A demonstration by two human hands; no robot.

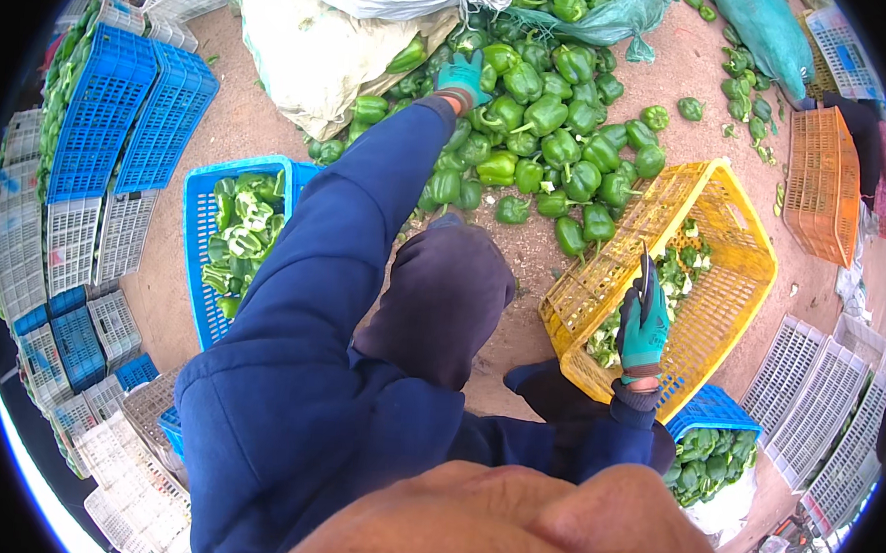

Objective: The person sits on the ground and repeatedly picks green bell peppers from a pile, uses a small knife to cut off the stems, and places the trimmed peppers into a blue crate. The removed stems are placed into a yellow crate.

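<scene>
My left hand (462, 81), in a green and dark-cuffed work glove, reaches out over a heap of green bell peppers (545, 113). Its fingers look spread on the peppers, and the palm side is hidden. In my right hand (645, 328), gloved the same way, is a small knife (644, 276) with its blade pointing away from me. That hand is over the near side of a tilted yellow plastic crate (739, 292), which holds cut pepper cores and scraps (684, 270). A blue crate (194, 263) of cut green peppers (243, 225) stands to my left, partly behind my sleeve.
Pale woven sacks (304, 51) and a green mesh sack (614, 26) lie around the heap. Blue crates (106, 116) and grey crates (73, 238) are stacked left. An orange crate (822, 187) and grey crates (820, 401) stand right. Another blue crate (714, 411) holds peppers.
</scene>
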